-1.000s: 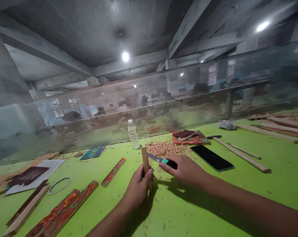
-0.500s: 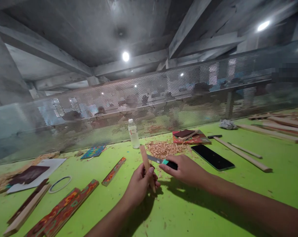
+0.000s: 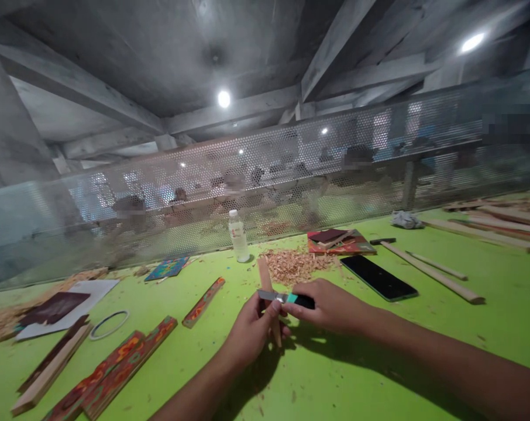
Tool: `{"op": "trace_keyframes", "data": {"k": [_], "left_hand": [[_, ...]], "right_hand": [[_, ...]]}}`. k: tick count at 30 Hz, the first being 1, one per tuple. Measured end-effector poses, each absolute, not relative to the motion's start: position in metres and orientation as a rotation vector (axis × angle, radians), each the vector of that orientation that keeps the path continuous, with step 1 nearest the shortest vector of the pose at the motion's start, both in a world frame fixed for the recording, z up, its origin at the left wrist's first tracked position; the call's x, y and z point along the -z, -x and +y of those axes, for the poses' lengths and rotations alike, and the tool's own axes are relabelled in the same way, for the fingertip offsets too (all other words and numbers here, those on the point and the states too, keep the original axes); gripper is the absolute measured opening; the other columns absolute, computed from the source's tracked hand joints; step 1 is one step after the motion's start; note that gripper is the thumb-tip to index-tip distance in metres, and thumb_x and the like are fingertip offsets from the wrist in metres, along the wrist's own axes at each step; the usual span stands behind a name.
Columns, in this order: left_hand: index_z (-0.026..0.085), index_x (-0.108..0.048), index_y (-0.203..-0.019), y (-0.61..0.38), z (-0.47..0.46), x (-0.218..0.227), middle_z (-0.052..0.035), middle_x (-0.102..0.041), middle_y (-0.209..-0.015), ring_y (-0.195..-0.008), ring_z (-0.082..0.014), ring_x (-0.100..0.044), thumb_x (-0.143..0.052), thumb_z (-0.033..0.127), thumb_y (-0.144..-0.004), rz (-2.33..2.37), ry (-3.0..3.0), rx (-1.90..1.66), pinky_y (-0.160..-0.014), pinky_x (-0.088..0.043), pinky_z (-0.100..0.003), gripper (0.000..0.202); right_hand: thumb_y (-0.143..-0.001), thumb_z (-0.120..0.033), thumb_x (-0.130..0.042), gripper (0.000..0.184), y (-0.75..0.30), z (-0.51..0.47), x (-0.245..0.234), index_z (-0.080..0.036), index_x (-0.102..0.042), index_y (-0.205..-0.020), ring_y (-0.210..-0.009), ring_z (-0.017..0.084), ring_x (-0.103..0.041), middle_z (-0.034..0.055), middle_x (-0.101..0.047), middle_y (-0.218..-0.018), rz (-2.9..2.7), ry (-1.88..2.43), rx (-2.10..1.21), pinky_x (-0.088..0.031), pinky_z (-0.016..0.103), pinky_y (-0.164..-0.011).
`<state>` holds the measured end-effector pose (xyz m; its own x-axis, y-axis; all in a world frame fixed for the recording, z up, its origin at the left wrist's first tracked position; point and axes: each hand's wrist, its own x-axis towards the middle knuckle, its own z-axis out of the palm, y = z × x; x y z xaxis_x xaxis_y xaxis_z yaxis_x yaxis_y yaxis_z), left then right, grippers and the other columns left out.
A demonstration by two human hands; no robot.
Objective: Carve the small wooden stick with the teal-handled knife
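My left hand [image 3: 253,327] is closed around a narrow wooden strip [image 3: 265,275], which tilts with its upper end pointing away from me. In my right hand [image 3: 324,304] is a utility knife [image 3: 298,299] with a black and teal handle. Its metal blade lies across the strip, just above my left thumb, and seems to touch the wood. My left thumb is close to the front of the knife. Behind the hands lies a heap of wood shavings [image 3: 293,266] on the green table [image 3: 330,380].
A water bottle [image 3: 238,237] stands behind the strip. To the right are a phone [image 3: 379,278], a hammer [image 3: 432,272] and wood strips [image 3: 479,234]. Leftward lie painted strips [image 3: 128,368], a ring [image 3: 109,325] and brown sandpaper [image 3: 57,307]. A perforated screen [image 3: 282,175] borders the table's back.
The knife has moved left and slightly down, so its blade now crosses the strip near my left thumb. The strip's upper end has shifted a little right.
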<state>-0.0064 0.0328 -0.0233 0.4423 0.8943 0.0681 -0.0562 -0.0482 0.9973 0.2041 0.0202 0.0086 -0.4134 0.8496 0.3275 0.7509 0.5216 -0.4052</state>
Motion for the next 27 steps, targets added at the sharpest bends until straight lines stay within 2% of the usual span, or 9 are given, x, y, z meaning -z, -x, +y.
{"op": "trace_keyframes", "data": {"k": [5,9,16,21,24,27], "left_hand": [[0.017,-0.057,-0.096,0.0055,0.0309,0.0206,-0.0009,-0.064,-0.081,-0.060,-0.0164,-0.069,-0.076,0.076,-0.076,0.808,-1.431,-0.931,-0.049,-0.053,-0.027,0.065],[0.017,-0.057,-0.094,0.0053,0.0320,0.0189,0.0004,-0.062,-0.074,-0.056,-0.0152,-0.066,-0.075,0.075,-0.077,0.825,-1.463,-0.934,-0.042,-0.048,-0.023,0.063],[0.017,-0.058,-0.090,0.0049,0.0302,0.0176,-0.0019,-0.065,-0.078,-0.050,-0.0124,-0.062,-0.069,0.079,-0.078,0.844,-1.493,-0.904,-0.035,-0.040,-0.020,0.064],[0.019,-0.056,-0.086,0.0049,0.0295,0.0180,0.0013,-0.061,-0.067,-0.045,-0.0102,-0.058,-0.064,0.079,-0.083,0.869,-1.498,-0.882,-0.040,-0.042,-0.020,0.061],[0.020,-0.052,-0.081,0.0056,0.0307,0.0182,0.0054,-0.054,-0.058,-0.039,-0.0081,-0.051,-0.062,0.080,-0.084,0.883,-1.507,-0.874,-0.038,-0.041,-0.019,0.060],[0.022,-0.052,-0.081,0.0058,0.0305,0.0186,0.0087,-0.047,-0.050,-0.032,-0.0068,-0.040,-0.057,0.081,-0.087,0.880,-1.526,-0.857,-0.032,-0.035,-0.019,0.059]], "right_hand": [[-0.098,-0.054,-0.056,0.043,-0.2043,0.0199,-0.0099,-0.018,-0.068,-0.077,-0.059,0.014,-0.054,0.0052,-0.071,-0.070,-2.282,1.306,-0.266,-0.027,0.029,-0.055],[-0.097,-0.053,-0.056,0.041,-0.2054,0.0203,-0.0086,-0.018,-0.068,-0.080,-0.061,0.014,-0.055,0.0052,-0.071,-0.072,-2.290,1.293,-0.261,-0.028,0.028,-0.056],[-0.096,-0.049,-0.059,0.034,-0.2047,0.0198,-0.0096,-0.020,-0.069,-0.081,-0.063,0.016,-0.057,0.0059,-0.072,-0.074,-2.269,1.288,-0.260,-0.031,0.029,-0.058],[-0.096,-0.053,-0.059,0.039,-0.2030,0.0187,-0.0102,-0.020,-0.069,-0.079,-0.061,0.016,-0.056,0.0057,-0.071,-0.072,-2.231,1.296,-0.275,-0.031,0.029,-0.056],[-0.096,-0.053,-0.059,0.038,-0.2040,0.0208,-0.0088,-0.020,-0.068,-0.079,-0.060,0.016,-0.055,0.0049,-0.070,-0.071,-2.193,1.290,-0.289,-0.031,0.030,-0.056],[-0.096,-0.052,-0.059,0.036,-0.2062,0.0239,-0.0073,-0.021,-0.068,-0.082,-0.063,0.017,-0.056,0.0048,-0.070,-0.073,-2.133,1.285,-0.294,-0.032,0.030,-0.058]]}}
